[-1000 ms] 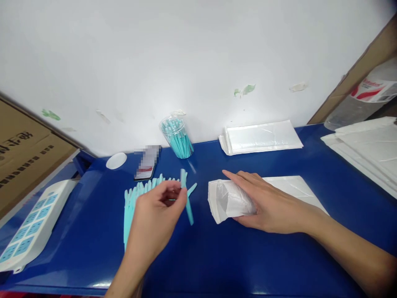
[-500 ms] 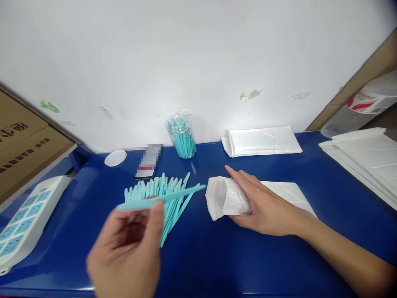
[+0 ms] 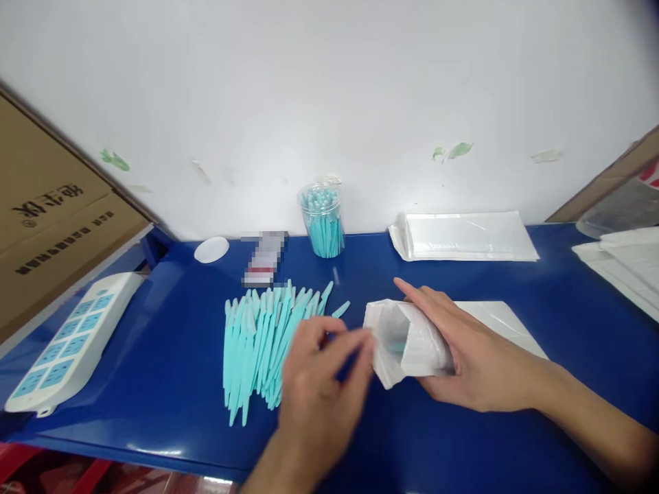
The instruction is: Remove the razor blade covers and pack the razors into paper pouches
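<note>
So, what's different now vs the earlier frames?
The left hand moved right, from near the loose pile of slim turquoise sticks to the open mouth of the crinkled white envelope. The stick it carried no longer shows in its grip; a turquoise piece now shows inside the envelope. Blur hides whether it let go. Unchanged: right hand holding the envelope; round clear cup of sticks.

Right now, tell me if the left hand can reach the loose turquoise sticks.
Likely yes: the left hand is beside the loose turquoise sticks with nothing seen in the way, though its fingers are at the open white envelope.
</note>
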The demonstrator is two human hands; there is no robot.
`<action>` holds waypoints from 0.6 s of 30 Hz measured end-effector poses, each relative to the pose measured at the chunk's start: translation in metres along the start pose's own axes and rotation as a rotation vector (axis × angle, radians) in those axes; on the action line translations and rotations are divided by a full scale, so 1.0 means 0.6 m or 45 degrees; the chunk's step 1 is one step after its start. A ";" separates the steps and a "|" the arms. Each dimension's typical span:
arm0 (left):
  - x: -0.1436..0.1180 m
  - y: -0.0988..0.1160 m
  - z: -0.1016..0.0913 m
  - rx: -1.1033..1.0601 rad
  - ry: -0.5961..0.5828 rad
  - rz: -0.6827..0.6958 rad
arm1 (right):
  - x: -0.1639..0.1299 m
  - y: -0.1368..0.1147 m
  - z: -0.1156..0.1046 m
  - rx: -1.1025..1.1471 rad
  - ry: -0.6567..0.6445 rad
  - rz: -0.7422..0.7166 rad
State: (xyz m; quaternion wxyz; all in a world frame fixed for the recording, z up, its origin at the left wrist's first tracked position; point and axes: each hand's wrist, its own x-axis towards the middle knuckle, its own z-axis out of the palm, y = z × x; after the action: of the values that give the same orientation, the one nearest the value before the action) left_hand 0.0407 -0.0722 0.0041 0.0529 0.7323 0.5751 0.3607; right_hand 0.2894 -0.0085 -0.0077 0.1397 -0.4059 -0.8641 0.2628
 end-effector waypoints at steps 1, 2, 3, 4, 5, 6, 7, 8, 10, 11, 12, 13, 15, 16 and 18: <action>0.010 -0.012 -0.005 0.202 -0.060 -0.013 | 0.004 -0.001 -0.004 -0.010 -0.039 0.010; 0.020 -0.022 -0.009 0.415 -0.167 -0.025 | 0.009 -0.002 -0.008 -0.024 -0.078 0.008; 0.031 -0.031 -0.011 0.589 -0.304 -0.027 | 0.014 -0.003 -0.011 -0.042 -0.110 -0.004; 0.042 -0.036 -0.011 0.699 -0.437 -0.021 | 0.019 -0.004 -0.013 -0.060 -0.131 -0.023; 0.051 -0.039 -0.009 0.746 -0.532 -0.008 | 0.023 -0.004 -0.015 -0.075 -0.141 -0.043; 0.059 -0.040 -0.006 0.753 -0.573 -0.004 | 0.025 -0.004 -0.015 -0.083 -0.141 -0.057; 0.065 -0.039 -0.002 0.748 -0.581 -0.011 | 0.027 -0.003 -0.014 -0.083 -0.135 -0.063; 0.069 -0.038 0.002 0.754 -0.593 -0.029 | 0.027 -0.001 -0.012 -0.076 -0.125 -0.061; 0.074 -0.034 0.009 0.757 -0.616 -0.084 | 0.024 0.006 -0.007 -0.048 -0.104 -0.040; 0.075 -0.033 0.012 0.750 -0.630 -0.112 | 0.021 0.010 -0.005 -0.034 -0.093 -0.027; 0.077 -0.032 0.014 0.737 -0.645 -0.136 | 0.019 0.013 -0.004 -0.023 -0.084 -0.017; 0.078 -0.032 0.017 0.722 -0.657 -0.157 | 0.017 0.017 -0.003 -0.012 -0.079 -0.008; 0.083 -0.033 0.018 0.688 -0.655 -0.197 | 0.013 0.022 -0.003 0.003 -0.078 0.010; 0.087 -0.033 0.017 0.669 -0.635 -0.221 | 0.012 0.024 -0.004 0.007 -0.075 0.017; 0.096 -0.031 0.006 0.609 -0.565 -0.287 | 0.009 0.026 -0.006 0.016 -0.062 0.025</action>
State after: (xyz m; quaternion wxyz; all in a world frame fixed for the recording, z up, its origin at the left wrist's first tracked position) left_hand 0.0323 -0.0141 0.0188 0.0431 0.7166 0.6950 0.0395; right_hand 0.2974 0.0053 -0.0134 0.1184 -0.4068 -0.8616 0.2794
